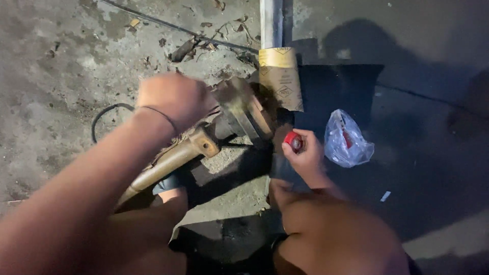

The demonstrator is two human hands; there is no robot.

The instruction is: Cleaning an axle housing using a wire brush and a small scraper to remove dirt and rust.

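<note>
Knees and forearms nearest, bottom of frame. Right hand, centre: pinched shut on one small red cap. Left hand, upper centre-left, blurred: laid over one rusty metal shaft assembly; grip state not discernible. Shaft slanted from lower left to centre, over one black mat.

Risks, judged: cap small, thinly pinched, liable to slip and vanish in shadow; shaft heavy, liable to roll toward knees if hand lifted.

Also counted: one clear plastic bag, right of centre; one sandpaper sheet, upper centre; one black cable, left.
</note>
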